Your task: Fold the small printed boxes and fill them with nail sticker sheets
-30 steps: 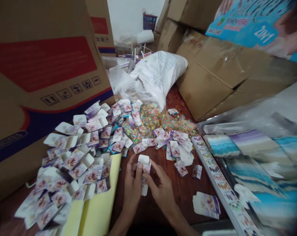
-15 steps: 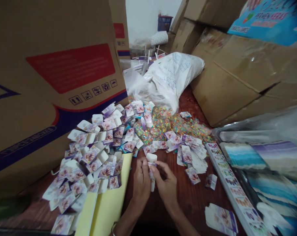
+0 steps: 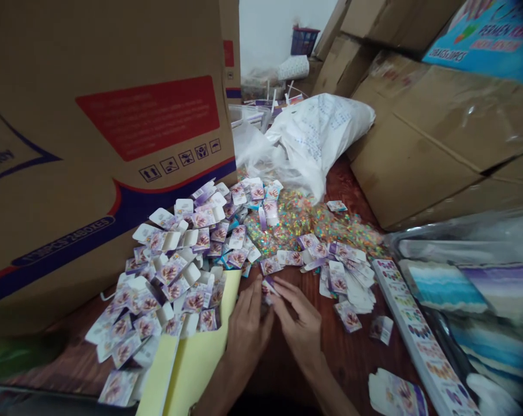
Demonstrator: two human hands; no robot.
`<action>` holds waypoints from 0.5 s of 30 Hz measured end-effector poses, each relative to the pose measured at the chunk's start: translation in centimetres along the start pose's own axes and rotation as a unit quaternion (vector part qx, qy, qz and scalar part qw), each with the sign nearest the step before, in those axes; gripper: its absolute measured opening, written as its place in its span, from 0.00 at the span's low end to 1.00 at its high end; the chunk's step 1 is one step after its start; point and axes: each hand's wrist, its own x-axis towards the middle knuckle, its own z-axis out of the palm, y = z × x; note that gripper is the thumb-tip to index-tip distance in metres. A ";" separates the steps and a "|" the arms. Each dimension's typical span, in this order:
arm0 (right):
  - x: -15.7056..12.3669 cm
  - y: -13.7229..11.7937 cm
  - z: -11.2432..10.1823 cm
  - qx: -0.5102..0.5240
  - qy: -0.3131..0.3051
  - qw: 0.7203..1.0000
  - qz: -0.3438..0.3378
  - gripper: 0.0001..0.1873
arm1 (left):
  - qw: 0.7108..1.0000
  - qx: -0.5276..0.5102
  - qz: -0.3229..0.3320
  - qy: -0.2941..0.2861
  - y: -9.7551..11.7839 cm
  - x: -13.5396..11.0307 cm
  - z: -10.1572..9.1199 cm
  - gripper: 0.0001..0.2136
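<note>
A small purple-and-white printed carton is between my two hands at the middle of the table. My left hand grips its left side with the fingers bent around it. On the opposite side, my right hand pinches the carton with thumb and forefinger. Its lower part is hidden by my fingers. To the left lies a heap of similar small cartons, several with white flaps standing up. Right of my hands is a smaller pile of flatter cartons. A flat stack of cartons lies near the front right.
Small clear packets with colourful bits spread behind my hands, below a white sack. A big cardboard box stands left; more boxes are stacked right. Yellow card and a printed strip flank my hands.
The white flap that stood up from the carton no longer shows; its purple edge is on top now. My fingers have closed in around it. The whole view has shifted slightly.
</note>
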 end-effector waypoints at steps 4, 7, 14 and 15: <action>0.4 -0.4 -0.1 0.028 -0.019 0.995 0.099 0.09 | 1.000 0.018 0.000 -0.011 -0.4 -0.5 0.3 0.26; 0.7 -0.5 -0.2 0.039 -0.003 0.987 0.154 0.09 | 1.000 0.028 0.009 -0.009 -0.2 -0.9 0.6 0.27; 1.0 0.0 -0.8 0.012 0.077 0.980 0.184 0.08 | 0.999 0.019 0.019 -0.027 0.9 -0.5 0.4 0.24; 1.0 0.0 -0.9 0.012 0.073 0.980 0.185 0.08 | 0.999 0.020 0.021 -0.023 1.0 -0.4 0.4 0.24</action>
